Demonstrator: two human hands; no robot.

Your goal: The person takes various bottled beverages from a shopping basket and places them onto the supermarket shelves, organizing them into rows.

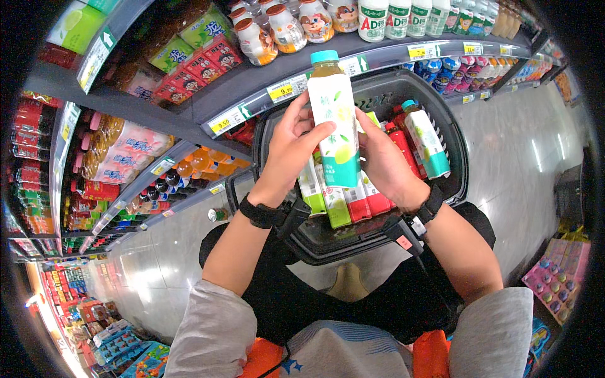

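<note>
A square drink bottle (334,113) with a turquoise cap and a white and green sleeve is held up, cap away from me. My left hand (295,144) grips its left side, thumb across the front. On the right side, my right hand (385,156) also holds it, its fingers partly hidden behind the bottle. Below both hands is a black plastic basket (302,250). Inside it lie a similar turquoise-capped bottle (427,139), red bottles (401,149) and several green, white and red cartons (338,208).
Shelves with price tags curve around the front and left. White milk drink bottles (373,21) and red drink cartons (208,71) stand on the shelf ahead. A can (217,215) is on the tiled floor (165,269) at left. Packaged goods (550,288) lie at right.
</note>
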